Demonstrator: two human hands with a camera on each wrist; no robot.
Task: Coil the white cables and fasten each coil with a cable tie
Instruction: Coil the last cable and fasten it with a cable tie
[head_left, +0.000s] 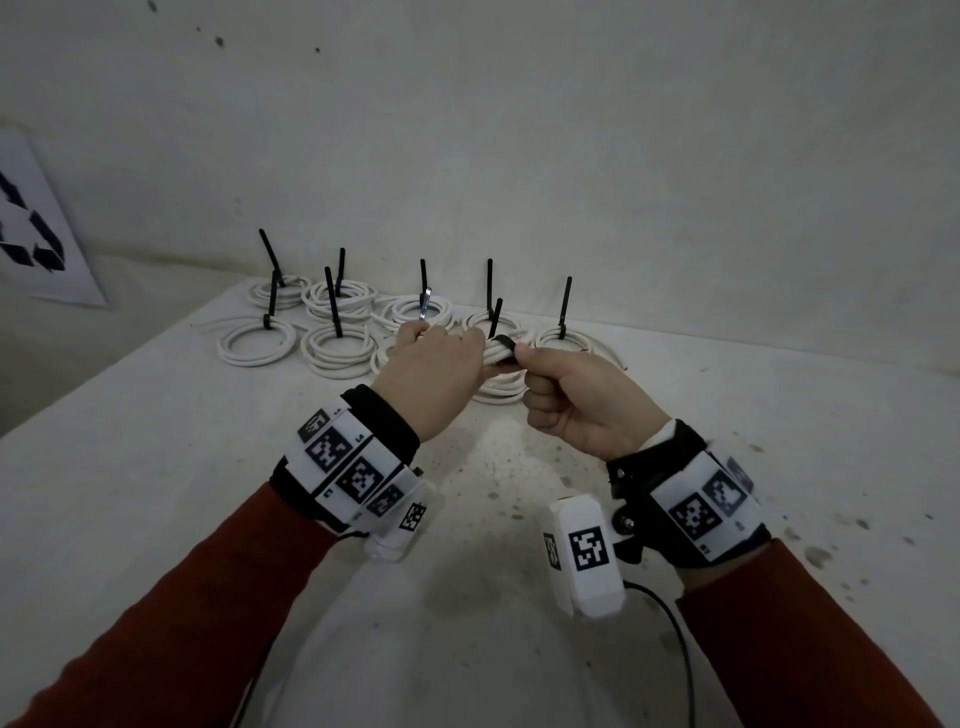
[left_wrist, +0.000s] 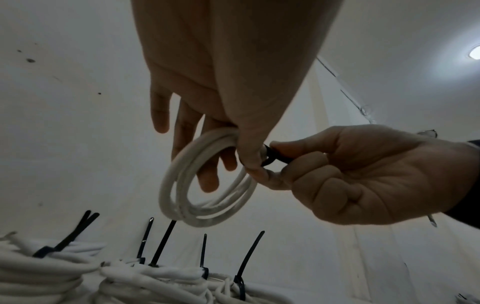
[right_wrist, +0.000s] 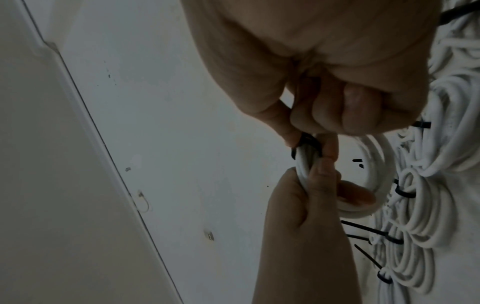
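Note:
A small white cable coil (head_left: 496, 387) hangs in the air between my two hands, above the white table (head_left: 208, 467). My left hand (head_left: 467, 348) pinches the coil (left_wrist: 207, 181) at its top between thumb and fingers. A black cable tie (head_left: 503, 343) is looped round the strands right beside that thumb. My right hand (head_left: 524, 358) is curled into a fist and pinches the tie (left_wrist: 272, 156) between thumb and forefinger. In the right wrist view the tie (right_wrist: 309, 144) wraps the coil (right_wrist: 376, 185) just above the left hand (right_wrist: 306, 226).
Several tied white coils (head_left: 337, 343) lie in rows at the back of the table, their black tie tails (head_left: 565, 301) standing upright. A wall rises right behind them. A sheet with a recycling symbol (head_left: 36, 228) leans at the left. The table's left edge (head_left: 104, 374) runs diagonally.

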